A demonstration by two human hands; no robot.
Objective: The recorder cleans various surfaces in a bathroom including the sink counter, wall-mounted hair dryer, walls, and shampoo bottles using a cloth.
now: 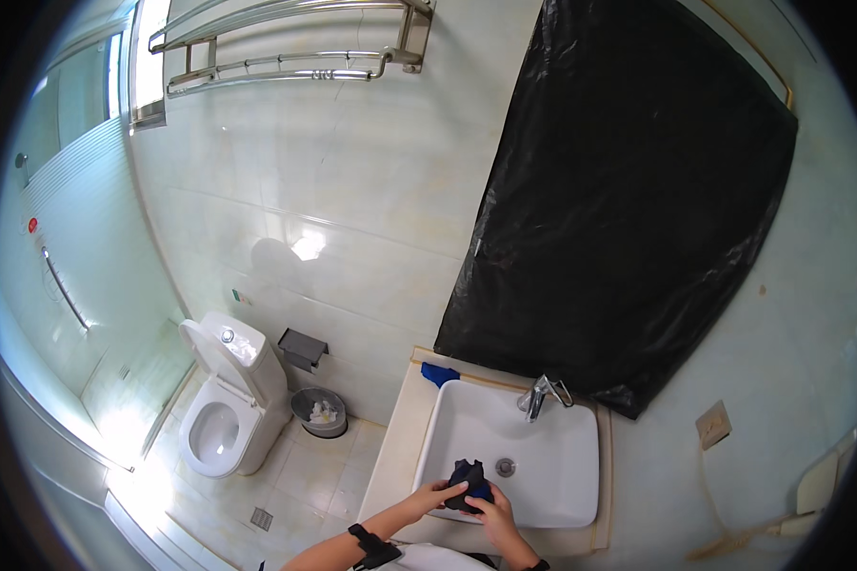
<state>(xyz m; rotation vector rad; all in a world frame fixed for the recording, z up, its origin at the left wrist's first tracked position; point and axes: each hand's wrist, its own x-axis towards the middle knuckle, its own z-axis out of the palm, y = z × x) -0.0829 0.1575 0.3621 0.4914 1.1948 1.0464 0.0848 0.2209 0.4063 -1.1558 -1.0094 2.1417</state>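
Over the near left part of a white washbasin (557,492), my left hand (435,496) and my right hand (495,508) both grip a crumpled dark cloth (465,487) with a blue patch. The thumbs of both hands lie on top of the cloth, and most fingers are hidden beneath it. To the right of the cloth is the basin's metal drain (505,467). A chrome faucet (535,400) stands at the basin's back edge; no water shows running. A folded blue cloth (440,374) rests on the counter at the basin's back left corner.
Black plastic sheeting (628,214) covers the wall area behind the basin. Left of the counter (398,446) stand a grey waste bin (319,412) with crumpled paper and a toilet (221,428) with its lid up. A metal towel rack (286,64) hangs high on the wall.
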